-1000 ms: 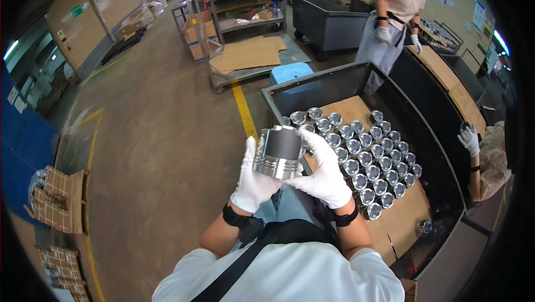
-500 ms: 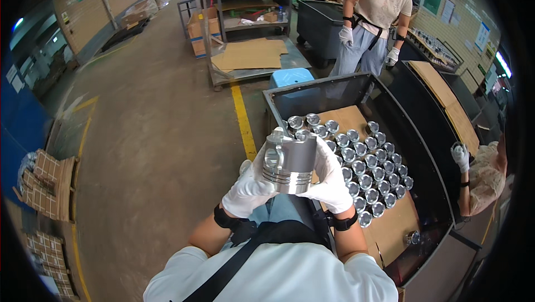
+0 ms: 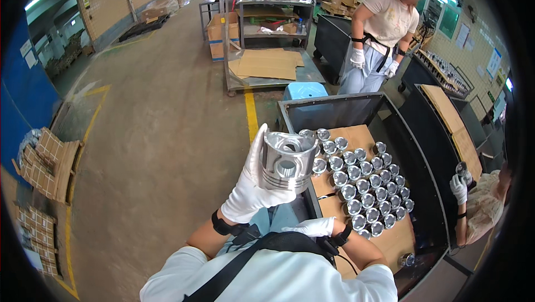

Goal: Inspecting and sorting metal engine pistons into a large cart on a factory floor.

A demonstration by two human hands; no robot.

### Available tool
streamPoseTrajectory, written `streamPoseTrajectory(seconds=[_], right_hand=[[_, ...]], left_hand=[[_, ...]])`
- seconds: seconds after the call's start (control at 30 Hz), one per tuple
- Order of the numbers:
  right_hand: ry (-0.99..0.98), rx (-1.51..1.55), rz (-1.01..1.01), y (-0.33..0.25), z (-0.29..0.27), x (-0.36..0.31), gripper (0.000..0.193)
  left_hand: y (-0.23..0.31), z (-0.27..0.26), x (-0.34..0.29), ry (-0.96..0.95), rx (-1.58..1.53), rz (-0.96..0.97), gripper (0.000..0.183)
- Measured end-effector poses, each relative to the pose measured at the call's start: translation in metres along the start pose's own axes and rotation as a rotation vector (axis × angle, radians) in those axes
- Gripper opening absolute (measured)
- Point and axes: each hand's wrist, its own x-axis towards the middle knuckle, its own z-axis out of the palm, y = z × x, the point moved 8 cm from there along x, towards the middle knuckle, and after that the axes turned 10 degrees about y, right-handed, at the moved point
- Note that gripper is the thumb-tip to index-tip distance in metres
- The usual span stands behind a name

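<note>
The dark bin (image 3: 334, 113) stands close on the person's right, with a cardboard sheet (image 3: 397, 242) in it carrying rows of pistons (image 3: 366, 200); clearance from its wall seems worth keeping. The left hand (image 3: 249, 190), in a white glove, cups the held piston (image 3: 288, 158) from its left side and below, raised before the body beside the bin's near-left edge. The piece is roughly upright, open skirt up, ring grooves (image 3: 290, 184) low. It is probably heavy and slick, so a full palm beneath and a level wrist should serve better than a fingertip grip, and any turning is best done slowly.

The right forearm covers part of the bin's near end, and the held piston may block some rear pieces. The right hand (image 3: 313, 228) lies low at the waist, palm out of sight; whether it grips anything, I cannot tell. The held crown is hidden by the glove, and the depth of the pin bore (image 3: 286, 168) is hard to read.
</note>
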Motion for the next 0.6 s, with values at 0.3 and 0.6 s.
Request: streamPoseTrajectory(seconds=[0.3,0.6], right_hand=[[0.656,-0.498,-0.338,-0.055,-0.046,-0.030,0.045],[1.507,-0.628,-1.068,-0.226,-0.026,-0.177,0.083]], left_hand=[[0.039,-0.001,-0.005,0.090,0.997,0.578,0.124],[0.026,-0.009,-0.003,0.189,0.947,0.561,0.114]])
